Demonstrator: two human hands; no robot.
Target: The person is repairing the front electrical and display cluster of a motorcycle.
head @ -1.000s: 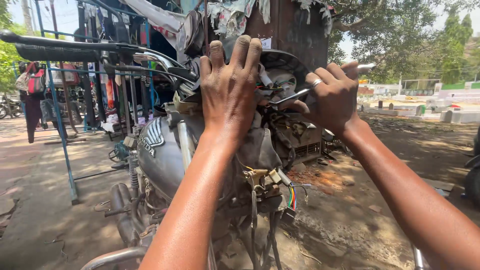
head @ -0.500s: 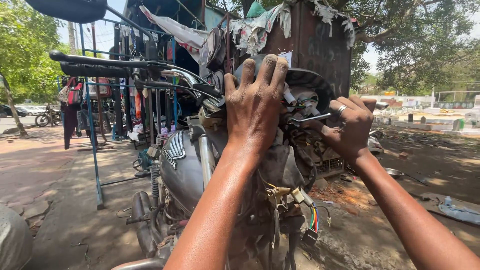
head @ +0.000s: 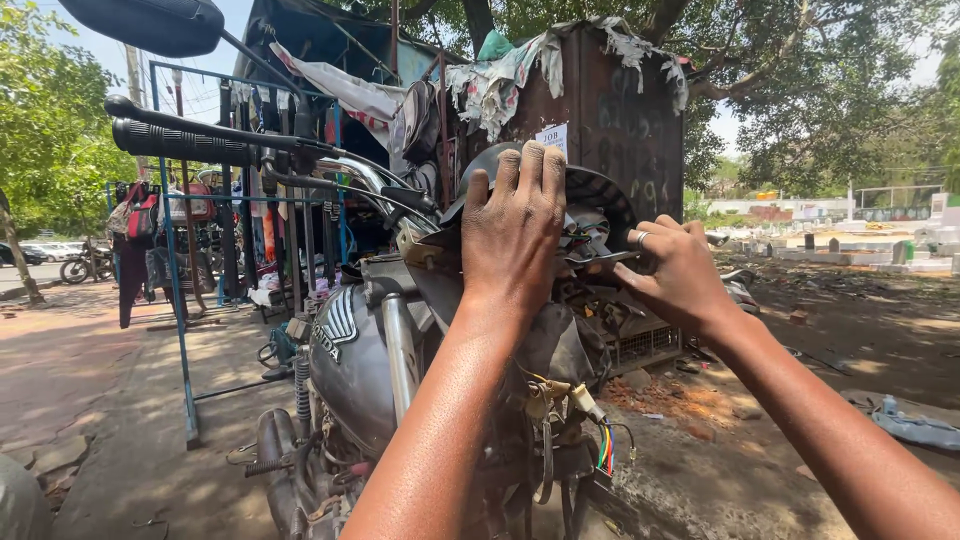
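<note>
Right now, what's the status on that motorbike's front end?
Left hand flat on headlight housing. Right hand pinching thin tool at it. Loose coloured wires dangling below.

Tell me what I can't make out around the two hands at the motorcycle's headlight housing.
Head view only:
- Front of the dark round headlight housing: faces away, and the left hand covers its back.
- Tip of the thin metal tool in the right hand: hidden behind the left hand.
- Where the coloured loose wires lead: lost in shadow under the grey fuel tank.
</note>
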